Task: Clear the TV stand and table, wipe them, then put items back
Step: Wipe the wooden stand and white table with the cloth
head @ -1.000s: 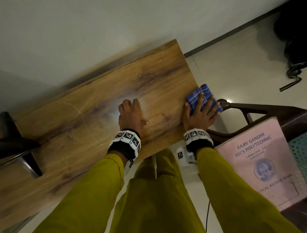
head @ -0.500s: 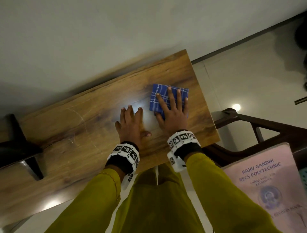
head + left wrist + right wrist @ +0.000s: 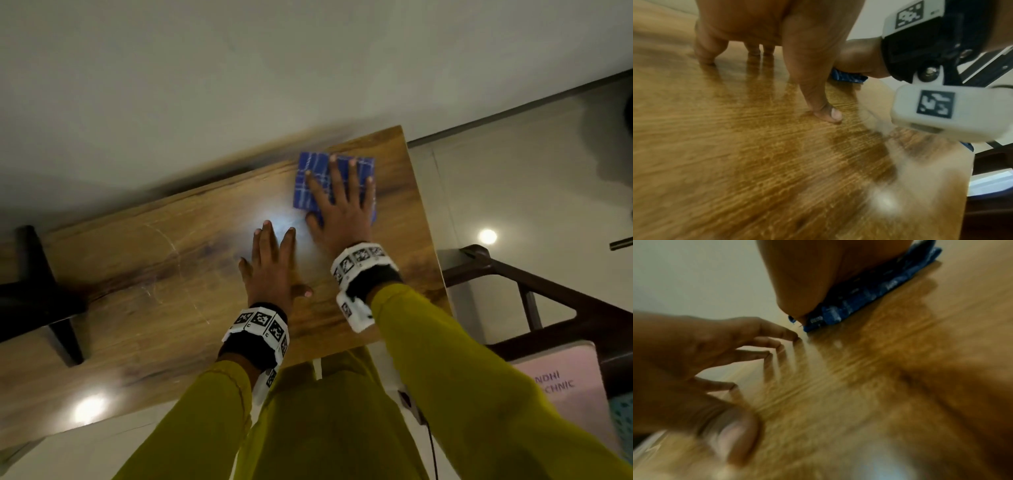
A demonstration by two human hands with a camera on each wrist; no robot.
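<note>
My right hand point(image 3: 342, 202), fingers spread flat, presses blue cloth point(image 3: 313, 181), now slid toward 12 o'clock, near table's point(image 3: 137, 274) far edge. Left hand point(image 3: 274, 267) flat, fingers straight, unmoved.

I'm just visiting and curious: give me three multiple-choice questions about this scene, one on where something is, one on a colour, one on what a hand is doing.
1. Where does the cloth lie?
A. On the wooden tabletop near the wall
B. On the floor
C. On the chair

2. What colour is the cloth?
A. Plain red
B. Blue with pale checks
C. Green

3. How is the right hand placed?
A. Curled in a fist
B. Hanging off the table
C. Flat, fingers spread, pressing on the cloth

Answers: A, the cloth sits at the tabletop's far right end; B, the blue weave shows beside the fingers; C, straight fingers lie across it, while the left hand rests on bare wood.
</note>
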